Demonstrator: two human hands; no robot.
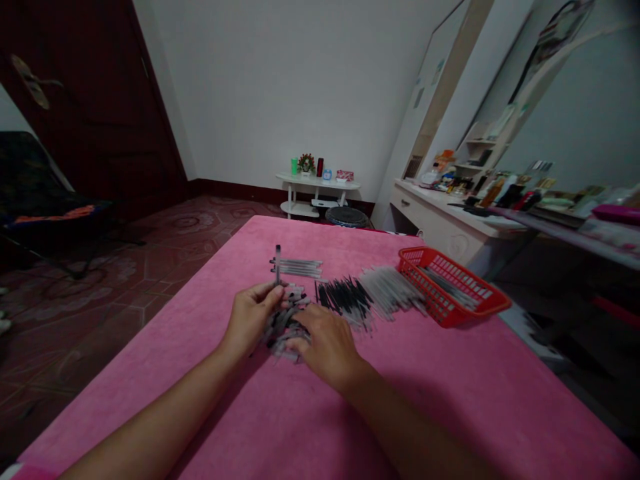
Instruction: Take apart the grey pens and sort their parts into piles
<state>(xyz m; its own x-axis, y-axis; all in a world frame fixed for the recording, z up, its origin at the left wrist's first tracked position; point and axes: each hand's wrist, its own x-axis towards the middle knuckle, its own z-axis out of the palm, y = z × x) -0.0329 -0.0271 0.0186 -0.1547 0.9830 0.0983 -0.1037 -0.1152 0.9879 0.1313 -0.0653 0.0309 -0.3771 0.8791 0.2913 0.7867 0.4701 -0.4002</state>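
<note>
My left hand (253, 312) pinches a clear pen barrel with a dark top (278, 263), held upright. Beside it, my right hand (323, 340) reaches into a loose pile of small grey and black pen parts (284, 327), its thumb and fingers apart at the pile; its fingertips are blurred. Several pens (300, 268) lie side by side behind the pile. To the right are a heap of thin black pieces (345, 295) and a spread of clear tubes (390, 290). A red basket (450, 320) holds more long, thin pieces.
A pink cloth (210, 393) covers the table. Beyond it stands a small white shelf (300, 180) with a plant and cups, beside a dark round stool (347, 217). At the right is a dresser (440, 217) crowded with bottles. A dark chair (40, 193) stands at the left.
</note>
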